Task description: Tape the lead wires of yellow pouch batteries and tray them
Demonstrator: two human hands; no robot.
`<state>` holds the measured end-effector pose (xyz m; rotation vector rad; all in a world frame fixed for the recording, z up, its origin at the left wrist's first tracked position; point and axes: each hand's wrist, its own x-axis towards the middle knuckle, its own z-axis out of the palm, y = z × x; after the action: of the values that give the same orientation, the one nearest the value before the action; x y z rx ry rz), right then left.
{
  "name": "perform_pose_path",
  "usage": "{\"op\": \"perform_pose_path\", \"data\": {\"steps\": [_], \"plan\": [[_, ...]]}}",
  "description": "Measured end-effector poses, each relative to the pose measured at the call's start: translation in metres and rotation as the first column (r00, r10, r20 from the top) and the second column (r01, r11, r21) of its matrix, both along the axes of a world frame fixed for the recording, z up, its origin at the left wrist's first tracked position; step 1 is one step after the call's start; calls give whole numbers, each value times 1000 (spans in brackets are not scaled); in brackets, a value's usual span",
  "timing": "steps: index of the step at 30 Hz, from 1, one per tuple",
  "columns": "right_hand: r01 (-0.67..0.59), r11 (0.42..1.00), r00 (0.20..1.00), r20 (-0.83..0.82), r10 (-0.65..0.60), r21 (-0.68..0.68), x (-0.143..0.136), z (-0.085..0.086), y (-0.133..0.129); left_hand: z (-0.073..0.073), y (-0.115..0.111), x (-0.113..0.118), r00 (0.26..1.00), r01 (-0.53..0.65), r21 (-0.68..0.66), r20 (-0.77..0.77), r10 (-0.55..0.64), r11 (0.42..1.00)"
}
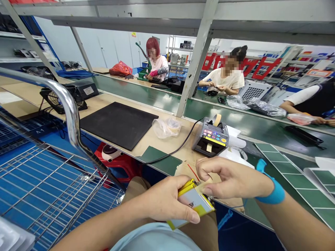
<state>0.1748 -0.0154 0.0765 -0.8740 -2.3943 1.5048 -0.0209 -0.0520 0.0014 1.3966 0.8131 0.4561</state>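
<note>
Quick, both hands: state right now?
Left hand: closed, holding a yellow-edged pack.
Right hand: curled at the pack's end; grip cannot be told.

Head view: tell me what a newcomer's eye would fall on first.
Likely first, the yellow-edged flat pack at lower centre, held in the left hand, with the right hand at its upper end. Next, the bright blue wristband on the right wrist. Then the tape dispenser on the bench beyond the hands, its display lit red.
</note>
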Motion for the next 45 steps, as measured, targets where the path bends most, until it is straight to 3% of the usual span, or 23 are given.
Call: {"op": "perform_pose_path", "data": {"steps": [5, 12, 16, 19, 21, 24, 27, 29, 33, 34, 36, 38, 39, 41, 43, 45], "plan": [[18, 999, 998, 58, -20, 39, 0, -3, 0, 2, 0, 1, 1000, 12, 8, 15, -12, 1000], [33, 973, 990, 123, -63, 230, -2, -1, -2, 4, -1, 2, 996, 6, 102, -89, 3, 995], [61, 884, 972, 173, -158, 464, -1, 0, -9, 7, -2, 2, 983, -8, 210, -180, 46, 978], [166, 827, 944, 157, -291, 537, 3, -4, -19, 9, -1, 2, 970, -9, 365, -223, 97, 931], [313, 800, 911, 76, -405, 512, 7, -10, -25, 7, 1, 2, 966, -20, 502, -211, 146, 864], [510, 778, 853, -96, -514, 367, 12, -25, -32, 1, 5, 4, 967, -62, 652, -149, 209, 756], [566, 797, 823, -198, -533, 210, 11, -40, -34, -7, 10, 8, 970, -107, 704, -81, 229, 702], [595, 782, 798, -257, -545, 188, 6, -47, -35, -11, 13, 10, 972, -105, 723, -71, 224, 683], [622, 706, 781, -331, -530, 338, 2, -53, -37, -14, 15, 13, 968, -88, 721, -101, 230, 687], [614, 661, 789, -309, -532, 431, 2, -54, -38, -14, 16, 14, 966, -90, 715, -106, 235, 694], [575, 514, 782, -242, -574, 637, 5, -54, -40, -15, 16, 14, 962, -96, 706, -117, 248, 702], [529, 394, 757, -208, -619, 752, 8, -53, -42, -16, 17, 14, 957, -96, 705, -131, 261, 703], [525, 400, 758, -200, -621, 751, 8, -52, -42, -17, 18, 15, 956, -94, 706, -134, 263, 702], [555, 541, 789, -193, -584, 632, 9, -50, -40, -18, 18, 16, 960, -90, 705, -127, 250, 704], [582, 734, 813, -221, -539, 350, 8, -49, -35, -18, 18, 17, 967, -89, 695, -110, 228, 714], [554, 832, 800, -265, -538, -17, 7, -51, -29, -19, 18, 18, 972, -85, 682, -102, 210, 727]]}}
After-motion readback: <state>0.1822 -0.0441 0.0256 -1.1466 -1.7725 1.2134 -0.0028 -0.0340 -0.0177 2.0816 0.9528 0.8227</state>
